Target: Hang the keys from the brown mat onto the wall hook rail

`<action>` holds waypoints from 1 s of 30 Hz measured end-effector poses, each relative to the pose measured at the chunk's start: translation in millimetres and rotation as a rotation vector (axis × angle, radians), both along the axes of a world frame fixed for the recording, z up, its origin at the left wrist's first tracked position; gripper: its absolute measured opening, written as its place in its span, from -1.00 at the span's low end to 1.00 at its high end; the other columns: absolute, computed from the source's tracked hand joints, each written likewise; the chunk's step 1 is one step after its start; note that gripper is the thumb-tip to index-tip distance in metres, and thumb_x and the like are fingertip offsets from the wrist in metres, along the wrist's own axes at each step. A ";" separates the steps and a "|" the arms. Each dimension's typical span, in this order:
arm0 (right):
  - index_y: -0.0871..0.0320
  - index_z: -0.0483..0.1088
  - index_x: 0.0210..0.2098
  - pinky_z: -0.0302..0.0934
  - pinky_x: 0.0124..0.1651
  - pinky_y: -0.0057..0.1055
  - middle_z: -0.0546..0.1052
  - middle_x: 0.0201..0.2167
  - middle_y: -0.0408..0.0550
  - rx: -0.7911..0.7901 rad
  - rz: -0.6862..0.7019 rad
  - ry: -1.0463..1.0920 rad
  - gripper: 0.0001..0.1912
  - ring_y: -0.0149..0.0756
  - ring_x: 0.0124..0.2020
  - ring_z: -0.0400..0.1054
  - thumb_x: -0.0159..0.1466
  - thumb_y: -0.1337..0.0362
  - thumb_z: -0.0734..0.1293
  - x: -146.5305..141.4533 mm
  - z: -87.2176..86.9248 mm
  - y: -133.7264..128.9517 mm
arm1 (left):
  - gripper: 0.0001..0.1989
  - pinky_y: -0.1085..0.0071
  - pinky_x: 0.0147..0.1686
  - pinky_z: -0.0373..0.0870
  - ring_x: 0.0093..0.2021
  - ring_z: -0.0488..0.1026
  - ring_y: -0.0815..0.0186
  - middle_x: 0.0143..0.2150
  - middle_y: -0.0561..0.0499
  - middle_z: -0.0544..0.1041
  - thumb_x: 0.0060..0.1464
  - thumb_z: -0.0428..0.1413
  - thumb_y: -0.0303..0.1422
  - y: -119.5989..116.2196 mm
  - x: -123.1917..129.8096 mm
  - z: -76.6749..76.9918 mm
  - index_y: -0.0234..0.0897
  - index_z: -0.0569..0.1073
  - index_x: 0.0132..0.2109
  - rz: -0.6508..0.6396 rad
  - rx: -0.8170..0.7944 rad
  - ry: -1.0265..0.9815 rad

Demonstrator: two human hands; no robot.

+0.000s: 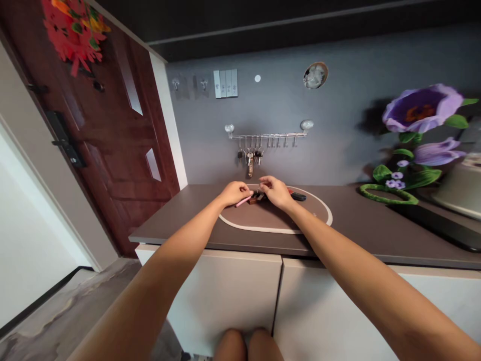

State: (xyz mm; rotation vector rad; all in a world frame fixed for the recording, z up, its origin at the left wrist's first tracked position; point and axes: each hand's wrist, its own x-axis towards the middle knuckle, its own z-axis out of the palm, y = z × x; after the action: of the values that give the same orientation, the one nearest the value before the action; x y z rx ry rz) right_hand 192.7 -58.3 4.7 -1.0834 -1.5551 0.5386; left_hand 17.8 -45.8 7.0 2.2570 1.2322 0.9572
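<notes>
My left hand (236,193) is closed in a pinch over the oval mat, its fingertips at a small dark piece (256,192) that may be a key. Just under those fingers a thin pink strip (244,201) slants down to the left. Facing it, my right hand (276,192) has curled fingers drawn together; whatever they hold is too small to make out. Between both hands lies a small reddish-brown item (257,200), partly covered. A black object (299,197) with a red part beside it rests right of my right hand.
The brown oval mat (263,220) with a pale rim lies on the dark countertop (180,220). Behind, a wall-mounted hook rail (268,135) carries several keys (250,159) at its left. Purple artificial flowers (421,110) stand right, near a flat black object (439,225). A door (112,115) is left.
</notes>
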 end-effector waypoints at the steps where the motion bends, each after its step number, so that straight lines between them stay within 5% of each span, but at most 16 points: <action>1: 0.14 0.43 -0.34 0.13 -0.06 -0.32 0.50 -0.42 -0.12 0.007 0.007 -0.016 -0.76 -0.36 -0.35 0.33 -0.04 0.44 0.33 1.0 -1.0 -0.4 | -0.67 0.51 -0.47 0.20 -0.51 0.32 0.41 -0.51 0.02 0.47 -0.12 0.06 -0.13 -1.2 -2.5 -0.9 -0.35 0.47 -0.39 -0.021 -0.005 0.029; 8: 0.14 0.44 -0.50 0.08 -0.02 -0.30 0.49 -0.49 -0.12 -0.012 -0.001 -0.136 -0.86 -0.32 -0.35 0.32 -0.06 0.47 0.34 2.2 -6.1 5.7 | -0.59 0.50 -0.53 0.14 -0.63 0.20 0.44 -0.73 0.09 0.31 -0.09 -0.02 -0.07 -2.4 -13.3 1.5 -0.36 0.48 -0.44 -0.155 -0.086 0.173; 20: 0.14 0.46 -0.42 0.12 -0.11 -0.36 0.49 -0.47 -0.08 0.054 -0.079 -0.363 -0.83 -0.31 -0.35 0.32 0.02 0.45 0.26 0.8 -4.5 9.2 | -0.70 0.49 -0.61 -0.02 -0.66 0.09 0.48 -0.70 0.09 0.25 -0.08 -0.05 -0.26 3.9 -14.0 4.7 -0.37 0.37 -0.60 -0.002 0.009 0.203; 25: 0.17 0.44 -0.30 0.13 -0.12 -0.41 0.50 -0.38 -0.06 0.048 -0.089 -0.488 -0.79 -0.33 -0.30 0.33 0.08 0.38 0.23 0.1 -1.3 6.0 | -0.74 0.50 -0.55 0.06 -0.59 0.17 0.46 -0.65 0.08 0.29 -0.05 -0.05 -0.31 8.6 -13.7 2.4 -0.36 0.33 -0.59 0.126 0.001 0.020; 30: 0.17 0.43 -0.28 0.16 -0.17 -0.44 0.50 -0.32 -0.05 0.076 -0.084 -0.559 -0.77 -0.35 -0.30 0.35 0.11 0.34 0.20 -1.5 -0.3 6.1 | -0.80 0.49 -0.41 0.26 -0.54 0.30 0.45 -0.59 0.05 0.37 -0.05 0.02 -0.39 14.5 -8.8 -0.3 -0.37 0.31 -0.58 0.081 -0.267 -0.423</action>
State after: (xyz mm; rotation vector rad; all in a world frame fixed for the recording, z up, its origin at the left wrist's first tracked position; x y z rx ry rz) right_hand 191.2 -52.2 4.4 -1.3030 -1.9782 0.1137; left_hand 9.0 -31.4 6.7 1.7016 1.1829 1.1502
